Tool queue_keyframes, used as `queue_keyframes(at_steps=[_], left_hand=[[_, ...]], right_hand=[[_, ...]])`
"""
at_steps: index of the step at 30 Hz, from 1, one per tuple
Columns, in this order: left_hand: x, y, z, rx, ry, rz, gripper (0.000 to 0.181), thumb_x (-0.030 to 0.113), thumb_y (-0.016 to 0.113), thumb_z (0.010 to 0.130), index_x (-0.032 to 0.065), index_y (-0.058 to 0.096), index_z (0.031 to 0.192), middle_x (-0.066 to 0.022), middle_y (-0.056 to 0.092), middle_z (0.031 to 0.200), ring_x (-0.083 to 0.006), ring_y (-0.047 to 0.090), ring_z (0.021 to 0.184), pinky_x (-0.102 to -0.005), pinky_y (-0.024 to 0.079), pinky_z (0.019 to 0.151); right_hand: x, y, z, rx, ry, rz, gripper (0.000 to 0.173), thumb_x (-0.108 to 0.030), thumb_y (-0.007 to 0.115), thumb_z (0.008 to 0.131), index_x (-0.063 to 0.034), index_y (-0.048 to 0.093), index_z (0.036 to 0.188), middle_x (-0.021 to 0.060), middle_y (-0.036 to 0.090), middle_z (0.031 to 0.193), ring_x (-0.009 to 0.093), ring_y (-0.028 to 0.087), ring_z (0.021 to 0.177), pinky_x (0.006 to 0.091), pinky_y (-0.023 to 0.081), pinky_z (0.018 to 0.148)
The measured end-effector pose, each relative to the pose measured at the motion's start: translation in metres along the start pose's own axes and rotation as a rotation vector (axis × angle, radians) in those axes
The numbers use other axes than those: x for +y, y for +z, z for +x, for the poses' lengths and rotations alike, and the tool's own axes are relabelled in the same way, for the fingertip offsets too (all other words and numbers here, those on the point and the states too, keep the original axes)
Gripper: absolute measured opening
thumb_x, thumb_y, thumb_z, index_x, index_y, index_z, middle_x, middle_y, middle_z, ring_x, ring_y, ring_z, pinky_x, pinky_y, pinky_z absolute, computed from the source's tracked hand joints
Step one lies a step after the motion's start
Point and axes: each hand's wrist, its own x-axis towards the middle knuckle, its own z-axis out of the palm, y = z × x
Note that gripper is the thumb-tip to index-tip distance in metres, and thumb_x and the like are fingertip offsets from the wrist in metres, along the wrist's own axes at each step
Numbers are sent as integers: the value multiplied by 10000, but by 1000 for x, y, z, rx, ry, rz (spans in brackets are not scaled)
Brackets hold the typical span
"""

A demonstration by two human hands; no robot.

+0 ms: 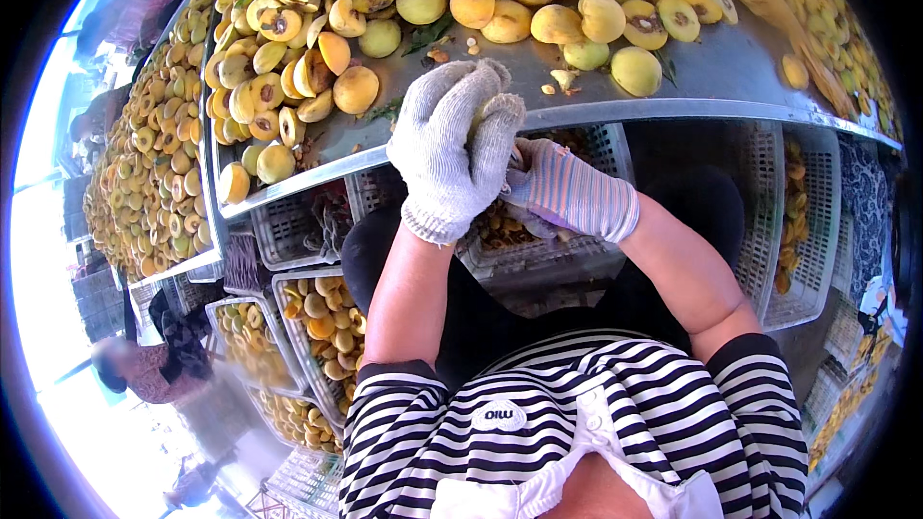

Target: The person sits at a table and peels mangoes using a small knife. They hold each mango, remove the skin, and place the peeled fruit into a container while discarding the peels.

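My left hand (454, 148), in a greyish-white knitted glove, is curled just over the front edge of a metal table (461, 131). Between its fingers shows a sliver of a yellow-green fruit (476, 122), mostly hidden. Close against it, my right hand (573, 191) wears a striped knitted glove and is closed around a small metal tool (516, 156), of which only a glint shows. Beyond my hands lie many yellow peaches, whole ones (637, 72) and cut halves (280, 24) with brown stone cavities. Small scraps (564, 79) and green leaves (429, 36) lie on the metal.
Below the table edge, a plastic crate (609, 148) holds dark fruit pieces. Crates of halves (324, 324) stand at my left, and another crate (807, 231) at my right. A second heap of halves (155, 166) spreads at far left. Blurred people (155, 367) are farther left.
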Motion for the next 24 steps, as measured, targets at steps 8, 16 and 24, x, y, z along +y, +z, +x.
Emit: queue_keyframes(at_steps=[8,16,24], left_hand=[[3,12,-7,191,-905,-785,257,202,513,999,8,651,1094,-57,671,988,-106,612,871,-258,496,778],[-8,-8,1,-81,-819,-568,291,236,569,974,-14,664,1091,-96,677,1000,-125,614,851,-264,496,803],[-6,3,-16,124,-533,-489,221,56,665,870,-46,667,1066,-102,691,1022,-154,649,885,-273,511,816]], right_hand=[[4,4,4,-23,-127,-620,327,-103,589,854,-24,607,1170,163,609,1152,293,620,1057,327,516,921],[-30,-19,5,-125,551,633,288,-333,592,917,-49,580,966,33,509,569,160,506,387,276,427,335],[-23,-8,0,-151,485,634,314,-363,626,900,-60,572,960,30,547,585,135,531,400,260,413,337]])
